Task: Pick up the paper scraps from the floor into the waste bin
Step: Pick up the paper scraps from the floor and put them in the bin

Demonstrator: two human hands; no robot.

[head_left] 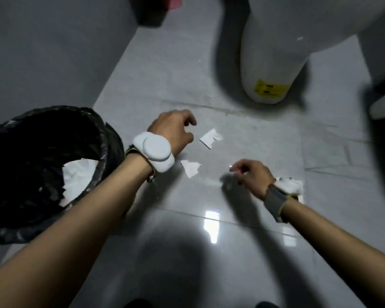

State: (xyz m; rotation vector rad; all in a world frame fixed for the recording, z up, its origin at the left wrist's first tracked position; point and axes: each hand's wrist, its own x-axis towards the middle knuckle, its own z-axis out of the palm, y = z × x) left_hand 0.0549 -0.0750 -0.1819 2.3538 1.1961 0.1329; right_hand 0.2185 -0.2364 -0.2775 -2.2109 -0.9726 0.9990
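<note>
Two torn white paper scraps lie on the grey tiled floor: one (210, 137) just right of my left hand (173, 127), the other (191, 168) nearer me, beside my left wrist. My left hand hovers with its fingers curled and apart, holding nothing. My right hand (252, 174) is blurred, its fingertips pinched together low over the floor, with a pale sliver at the tips. Whether it grips a scrap is unclear. Another white piece (300, 197) shows from under my right wrist. The waste bin (107, 138), lined with a black bag, stands at the left with white paper (78, 178) inside.
A white pedestal (269, 63) with a yellow label stands on the floor beyond the scraps. A grey wall (53, 52) runs along the left behind the bin. Dark objects sit at the right edge. Both wrists wear white devices.
</note>
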